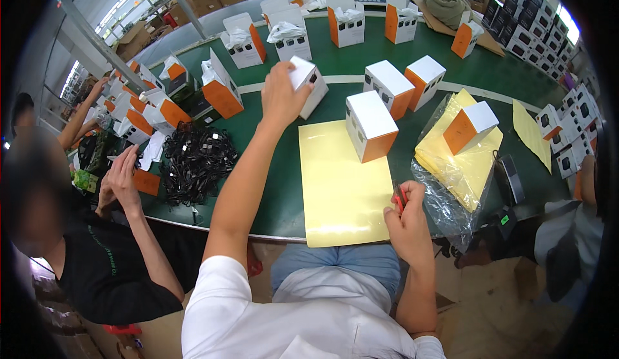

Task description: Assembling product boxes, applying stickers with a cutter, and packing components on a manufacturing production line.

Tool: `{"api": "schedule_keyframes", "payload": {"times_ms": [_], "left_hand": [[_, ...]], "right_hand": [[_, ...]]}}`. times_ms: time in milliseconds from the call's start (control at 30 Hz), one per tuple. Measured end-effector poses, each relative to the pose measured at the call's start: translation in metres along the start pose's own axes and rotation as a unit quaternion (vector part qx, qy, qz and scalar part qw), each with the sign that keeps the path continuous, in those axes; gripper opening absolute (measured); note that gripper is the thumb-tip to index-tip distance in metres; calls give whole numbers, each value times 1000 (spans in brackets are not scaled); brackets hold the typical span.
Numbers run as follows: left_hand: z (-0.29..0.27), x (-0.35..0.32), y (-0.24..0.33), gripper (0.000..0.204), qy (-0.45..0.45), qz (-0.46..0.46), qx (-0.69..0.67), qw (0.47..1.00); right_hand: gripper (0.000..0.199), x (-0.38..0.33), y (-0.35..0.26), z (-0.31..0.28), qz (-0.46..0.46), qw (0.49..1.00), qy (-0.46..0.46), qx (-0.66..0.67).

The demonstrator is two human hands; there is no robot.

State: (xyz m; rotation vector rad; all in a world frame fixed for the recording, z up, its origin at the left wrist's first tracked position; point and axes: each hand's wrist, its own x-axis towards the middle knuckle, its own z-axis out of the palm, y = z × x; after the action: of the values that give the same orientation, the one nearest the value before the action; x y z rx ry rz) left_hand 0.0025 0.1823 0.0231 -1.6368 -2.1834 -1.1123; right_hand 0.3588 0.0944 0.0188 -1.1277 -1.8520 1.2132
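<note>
My left hand (pixel 284 95) reaches across the green table, its fingers wrapped round a closed white carton (pixel 311 93). In my right hand (pixel 409 227), near the table's front edge, is a small red-and-dark tool (pixel 401 198); its exact kind is too small to make out. Between my hands lies a glossy yellow sheet (pixel 342 198). A closed white-and-orange box (pixel 372 127) stands on its upper right part. Just behind that box are two similar closed boxes, one white and orange (pixel 388 88) and another beside it (pixel 425 82).
Yellow sheets (pixel 445 146) in clear plastic lie at the right, bearing an orange-sided box (pixel 469 127). A heap of black cables (pixel 196 162) sits at the left. Open boxes (pixel 287 40) line the back. Co-workers sit on both sides; one's hand (pixel 122 178) is at the left.
</note>
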Motion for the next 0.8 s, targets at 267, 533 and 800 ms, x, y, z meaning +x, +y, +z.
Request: {"api": "schedule_keyframes", "payload": {"times_ms": [267,533,800], "left_hand": [[-21,-60,55,16,10,165,-124,979],[-17,-153,62,52,-296,314,-127,893],[-8,-167,56,86,-342,300,-62,888]], "right_hand": [[24,-11,5,-40,-54,997,1,-57],[26,11,-7,-20,-148,945,-93,-278],[13,22,-9,-9,-133,920,-113,-351]]}}
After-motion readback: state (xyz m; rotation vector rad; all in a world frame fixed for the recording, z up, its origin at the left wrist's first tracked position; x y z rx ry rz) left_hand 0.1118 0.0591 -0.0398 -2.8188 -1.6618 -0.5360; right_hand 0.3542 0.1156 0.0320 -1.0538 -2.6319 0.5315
